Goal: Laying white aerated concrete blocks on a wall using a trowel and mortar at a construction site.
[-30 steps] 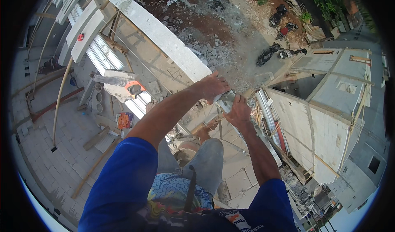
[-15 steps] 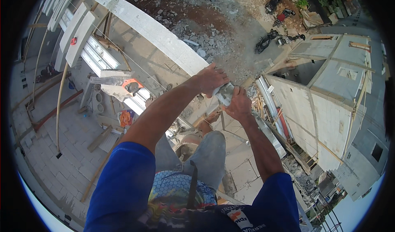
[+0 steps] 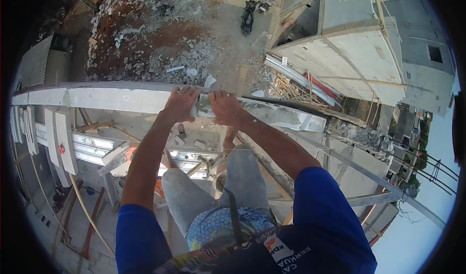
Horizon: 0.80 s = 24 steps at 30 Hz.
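Observation:
A short grey-white block piece [image 3: 206, 107] sits in the line of a pale block wall [image 3: 102, 98], between the long white stretch on the left and a mortar-smeared stretch [image 3: 286, 116] on the right. My left hand [image 3: 182, 104] is closed at the piece's left side, its fingers hooked over the wall's far top edge. From the right side, my right hand [image 3: 224, 107] grips the same piece, fingertips over the top. The faces under my palms are hidden. A thin string [image 3: 242, 150] runs across in front of the wall.
Below stand my bent legs in grey trousers [image 3: 242, 177]. At left are upright white panels [image 3: 65, 143], ridged metal sheets [image 3: 90, 147] and wooden poles [image 3: 90, 206]. Rubble [image 3: 189, 55] lies beyond the wall. A metal bar [image 3: 369, 181] and protruding rods [image 3: 432, 172] are at right.
Both hands have brought the block piece down into the wall line and now lie over the top edge. My view has swung right, so the wall runs nearly level across it.

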Motion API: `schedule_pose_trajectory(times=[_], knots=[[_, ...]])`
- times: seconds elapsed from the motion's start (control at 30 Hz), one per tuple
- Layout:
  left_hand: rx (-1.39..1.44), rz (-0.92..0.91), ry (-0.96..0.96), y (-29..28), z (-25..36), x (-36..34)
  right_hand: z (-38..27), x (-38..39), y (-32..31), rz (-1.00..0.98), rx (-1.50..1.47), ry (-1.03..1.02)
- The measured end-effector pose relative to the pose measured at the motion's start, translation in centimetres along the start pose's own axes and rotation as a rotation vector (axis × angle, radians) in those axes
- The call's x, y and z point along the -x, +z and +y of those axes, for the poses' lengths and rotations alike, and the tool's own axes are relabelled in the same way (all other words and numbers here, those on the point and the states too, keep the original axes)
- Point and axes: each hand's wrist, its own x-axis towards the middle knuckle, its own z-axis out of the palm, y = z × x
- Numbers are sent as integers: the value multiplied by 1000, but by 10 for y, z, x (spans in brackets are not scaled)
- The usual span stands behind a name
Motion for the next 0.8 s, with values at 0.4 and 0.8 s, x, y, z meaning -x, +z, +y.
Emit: schedule_pose_trajectory(times=[0.4, 0.8], knots=[[-93, -167, 42, 4, -9, -24, -23, 141, -114, 880, -231, 478], [260, -179, 151, 12, -27, -36, -180, 338, 138, 533, -676, 1081]])
